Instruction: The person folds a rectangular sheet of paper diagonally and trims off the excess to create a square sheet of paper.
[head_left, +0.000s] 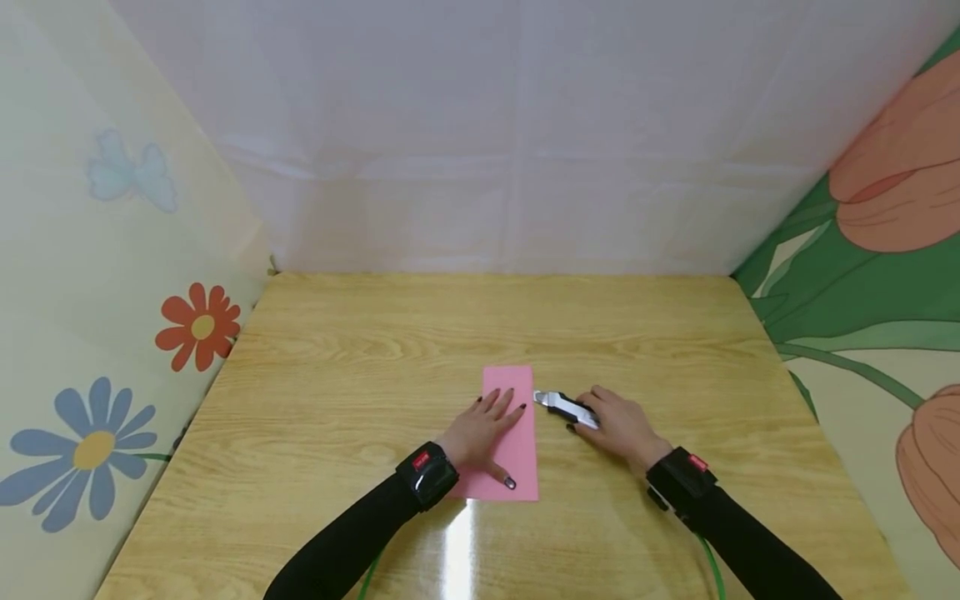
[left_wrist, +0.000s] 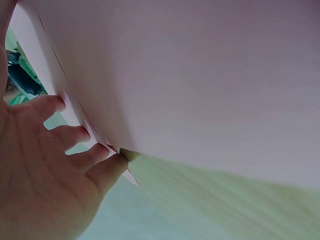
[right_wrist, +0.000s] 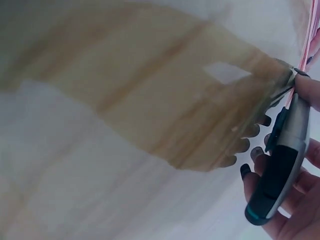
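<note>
A sheet of pink paper (head_left: 521, 462) lies on the wooden table, taller than wide. My left hand (head_left: 480, 433) is spread over it, fingers straight and thumb out to the side, pressing it down. The left wrist view shows the fingertips of that hand (left_wrist: 45, 170) touching the paper (left_wrist: 200, 75) along a thin line in it. My right hand (head_left: 618, 425) grips a utility knife (head_left: 566, 408) with a silver and black body. Its front end points left, close by the paper's right edge. In the right wrist view the knife (right_wrist: 277, 175) lies across the curled fingers.
The glossy wooden table (head_left: 360, 350) reaches to a white cloth (head_left: 450, 142) at the back. Printed flower cloths stand at the left (head_left: 90, 292) and right (head_left: 870, 333). A green cord (head_left: 712, 567) runs beneath the right sleeve.
</note>
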